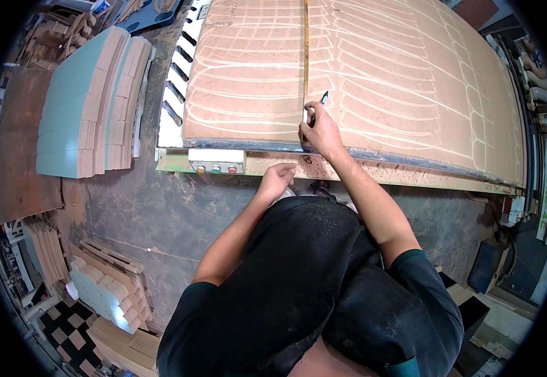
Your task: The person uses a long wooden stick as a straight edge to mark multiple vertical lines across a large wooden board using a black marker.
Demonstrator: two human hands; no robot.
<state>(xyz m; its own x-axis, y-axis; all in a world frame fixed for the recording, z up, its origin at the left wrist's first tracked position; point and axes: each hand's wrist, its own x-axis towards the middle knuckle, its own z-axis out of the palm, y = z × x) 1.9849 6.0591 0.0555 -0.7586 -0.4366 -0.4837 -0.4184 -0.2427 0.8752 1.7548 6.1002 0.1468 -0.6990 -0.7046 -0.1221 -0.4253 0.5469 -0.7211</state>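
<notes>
A yellow measuring tape [306, 56] lies stretched away from me over a large brown board [374, 75] grooved with pale curved lines. At the board's near edge, my right hand [324, 133] is closed, thumb and fingertips pinched at the tape's near end. A slim pen [325, 97] with a dark tip juts up from between its fingers. My left hand [276, 182] hovers by the machine table's front edge [261, 164], fingers curled in together; whatever they may hold is hidden.
A control box [217, 161] with coloured buttons sits on the table's front, left of my hands. Stacked panels with pale green faces [75, 107] stand at the left. Curved wooden pieces [107, 289] are piled on the floor [154, 213] at lower left.
</notes>
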